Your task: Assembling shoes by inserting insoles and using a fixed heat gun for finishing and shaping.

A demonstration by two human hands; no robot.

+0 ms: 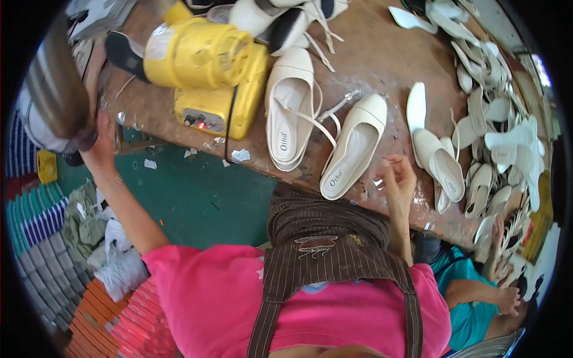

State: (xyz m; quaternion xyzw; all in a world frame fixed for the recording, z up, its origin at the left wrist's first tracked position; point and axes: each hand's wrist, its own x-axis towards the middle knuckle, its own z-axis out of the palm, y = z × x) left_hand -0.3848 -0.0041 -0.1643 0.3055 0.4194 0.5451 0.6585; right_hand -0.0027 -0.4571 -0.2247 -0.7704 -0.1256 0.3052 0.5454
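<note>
My right hand [398, 177] is at the table's front edge, its fingers curled and pinched together. What they hold, if anything, is too small to name. Just left of it lies a cream slingback shoe [354, 146], toe pointing away. A second cream shoe [290, 110] lies farther left, with thin straps between the two. My left hand [103, 138] is stretched out to the far left, by the table's left end. A blurred brown and white shape [57, 89] partly covers it, so its fingers cannot be made out clearly.
A yellow machine [206, 56] with knobs and a red light stands left of the shoes, a black cord hanging from it. More cream shoes and white insoles [425, 107] crowd the table's [364, 42] right side. A person in teal [465, 298] sits at right. Stacked coloured pieces [89, 310] lie lower left.
</note>
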